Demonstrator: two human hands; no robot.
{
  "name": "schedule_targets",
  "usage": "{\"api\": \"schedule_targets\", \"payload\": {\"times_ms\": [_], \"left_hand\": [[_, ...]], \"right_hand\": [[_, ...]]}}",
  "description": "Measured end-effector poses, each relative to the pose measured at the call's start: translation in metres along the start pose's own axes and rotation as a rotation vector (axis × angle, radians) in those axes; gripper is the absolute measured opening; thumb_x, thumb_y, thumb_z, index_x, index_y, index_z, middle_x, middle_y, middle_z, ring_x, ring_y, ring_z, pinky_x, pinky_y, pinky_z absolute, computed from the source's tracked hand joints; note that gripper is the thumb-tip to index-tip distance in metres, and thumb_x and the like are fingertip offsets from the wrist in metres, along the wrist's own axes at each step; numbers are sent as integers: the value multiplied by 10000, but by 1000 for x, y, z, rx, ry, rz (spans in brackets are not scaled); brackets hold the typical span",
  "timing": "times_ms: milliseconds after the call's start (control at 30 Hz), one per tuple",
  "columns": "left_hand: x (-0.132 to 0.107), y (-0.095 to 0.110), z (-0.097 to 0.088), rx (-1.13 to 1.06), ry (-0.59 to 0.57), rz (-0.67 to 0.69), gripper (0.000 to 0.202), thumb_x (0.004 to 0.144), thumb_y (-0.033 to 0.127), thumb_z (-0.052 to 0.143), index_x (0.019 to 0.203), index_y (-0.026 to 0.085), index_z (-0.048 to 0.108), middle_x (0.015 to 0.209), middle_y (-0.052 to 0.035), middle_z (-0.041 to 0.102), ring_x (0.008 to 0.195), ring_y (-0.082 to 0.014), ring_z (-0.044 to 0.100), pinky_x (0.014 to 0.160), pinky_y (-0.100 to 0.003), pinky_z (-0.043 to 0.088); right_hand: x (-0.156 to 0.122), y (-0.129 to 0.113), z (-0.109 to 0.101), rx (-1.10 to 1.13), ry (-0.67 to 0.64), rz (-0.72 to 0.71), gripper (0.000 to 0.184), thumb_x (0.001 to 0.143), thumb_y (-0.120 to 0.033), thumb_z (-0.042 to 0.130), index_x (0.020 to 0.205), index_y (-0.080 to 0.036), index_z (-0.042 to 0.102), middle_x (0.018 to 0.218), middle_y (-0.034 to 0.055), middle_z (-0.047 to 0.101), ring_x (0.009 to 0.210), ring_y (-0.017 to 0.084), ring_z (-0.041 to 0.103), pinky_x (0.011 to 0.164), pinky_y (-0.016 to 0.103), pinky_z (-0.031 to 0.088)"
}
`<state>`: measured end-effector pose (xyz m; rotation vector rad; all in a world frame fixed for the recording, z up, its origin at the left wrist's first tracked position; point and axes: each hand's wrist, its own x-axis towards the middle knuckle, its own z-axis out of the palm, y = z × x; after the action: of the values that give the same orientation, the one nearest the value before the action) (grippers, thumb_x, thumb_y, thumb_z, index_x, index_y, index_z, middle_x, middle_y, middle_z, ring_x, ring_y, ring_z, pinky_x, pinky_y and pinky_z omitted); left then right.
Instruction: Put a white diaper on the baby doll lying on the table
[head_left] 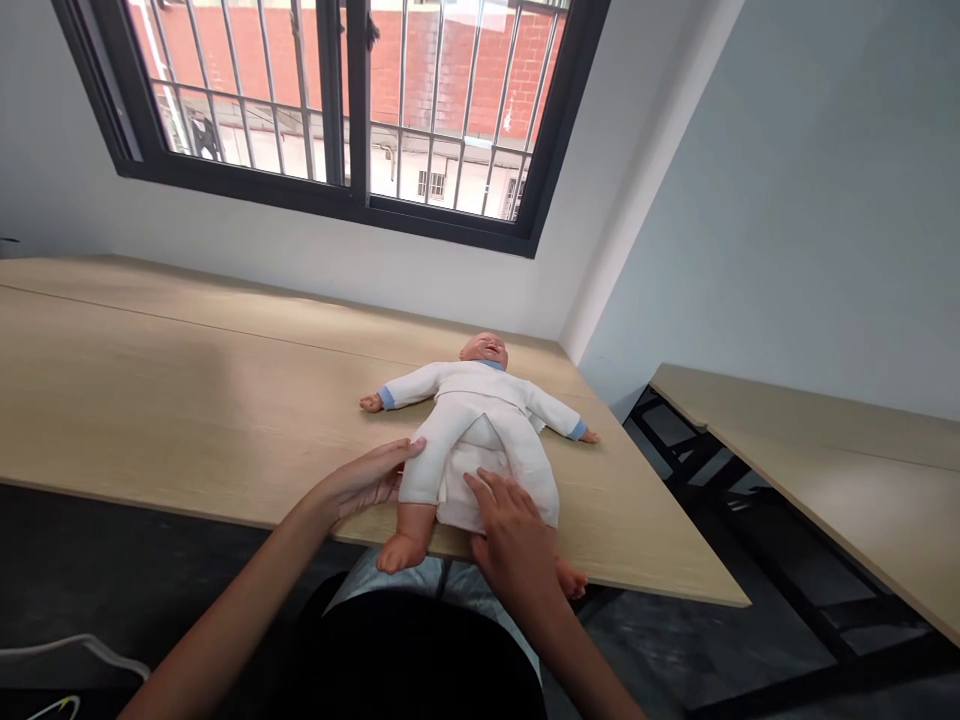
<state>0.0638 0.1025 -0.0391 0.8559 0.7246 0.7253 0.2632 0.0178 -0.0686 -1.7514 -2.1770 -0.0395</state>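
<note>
A baby doll [487, 395] lies on its back on the wooden table, arms spread, in a white outfit with blue cuffs and collar. Its bare feet point toward me at the table's front edge. Between its legs lies a folded white cloth [463, 490], perhaps a diaper. My left hand [371, 480] rests against the outer side of the trouser leg on the left, thumb on the fabric, fingers extended and partly hidden by the leg. My right hand [514, 530] lies on the cloth with its fingers stretched out, covering part of the doll's other lower leg.
The wooden table [187, 400] reaches far to the left and ends in a corner at the right. Across a gap stands a second table [825, 470] with a black metal frame. A barred window [352, 120] is in the wall behind. A pale cable [82, 640] shows at lower left.
</note>
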Motion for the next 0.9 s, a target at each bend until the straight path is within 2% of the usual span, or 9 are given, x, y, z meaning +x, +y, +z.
{"api": "schedule_targets", "payload": {"times_ms": [33, 100, 167, 233, 333, 500, 667, 800, 900], "left_hand": [[6, 1, 0, -39, -47, -17, 344, 880, 317, 656, 1150, 107, 620, 1062, -106, 654, 924, -190, 620, 824, -285, 506], [18, 2, 1, -123, -171, -47, 329, 943, 338, 561, 1148, 88, 624, 1063, -117, 656, 911, -205, 629, 829, -303, 509], [31, 4, 2, -210, -187, -34, 336, 970, 365, 496, 1072, 75, 633, 947, -113, 668, 779, -198, 633, 756, -302, 519], [45, 7, 5, -278, -56, -19, 352, 965, 389, 474, 955, 70, 623, 806, -109, 653, 656, -193, 612, 667, -296, 511], [60, 12, 11, -324, 100, -48, 362, 947, 414, 472, 907, 72, 585, 766, -115, 635, 642, -216, 617, 644, -306, 506], [79, 20, 17, -395, 237, 76, 327, 971, 433, 399, 943, 126, 507, 777, -88, 627, 639, -201, 619, 630, -302, 502], [105, 23, 15, -476, 365, 160, 373, 966, 486, 374, 919, 137, 498, 724, -78, 592, 618, -189, 593, 625, -306, 496], [126, 21, 12, -539, 419, 203, 383, 947, 470, 427, 774, 135, 497, 657, -67, 555, 556, -153, 544, 571, -263, 457], [133, 23, 7, -588, 445, 264, 369, 925, 411, 477, 668, 154, 417, 586, -29, 499, 504, -113, 489, 558, -228, 440]], "right_hand": [[2, 2, -1, 11, -9, 15, 601, 772, -65, 542, 1362, -176, 554, 1392, 37, 502, 1282, 269, 448, 1133, 418, 315], [6, 5, -5, 54, -10, 49, 536, 778, -34, 498, 1285, -167, 609, 1294, 45, 576, 1215, 266, 502, 1097, 410, 348], [8, 7, -10, 104, 3, 93, 452, 822, -48, 477, 1235, -153, 628, 1213, 63, 618, 1141, 272, 545, 1035, 410, 387], [9, 8, -15, 150, 8, 132, 409, 843, -54, 468, 1206, -147, 632, 1183, 71, 628, 1090, 281, 567, 968, 409, 413], [10, 9, -19, 195, 6, 156, 376, 854, -52, 464, 1174, -150, 634, 1156, 62, 637, 1057, 285, 576, 924, 408, 415], [9, 8, -20, 230, 12, 199, 339, 863, -53, 472, 1138, -159, 640, 1109, 54, 650, 1062, 283, 572, 924, 392, 396], [6, 9, -18, 259, 7, 185, 373, 804, -4, 469, 1093, -149, 655, 1109, 65, 650, 1081, 272, 567, 939, 372, 389], [4, 13, -14, 268, 22, 186, 402, 773, -3, 476, 1101, -151, 654, 1105, 84, 646, 1068, 261, 571, 957, 363, 380], [3, 17, -12, 281, 49, 165, 359, 787, -32, 461, 1058, -165, 655, 1042, 76, 652, 1012, 260, 580, 910, 360, 387]]}}
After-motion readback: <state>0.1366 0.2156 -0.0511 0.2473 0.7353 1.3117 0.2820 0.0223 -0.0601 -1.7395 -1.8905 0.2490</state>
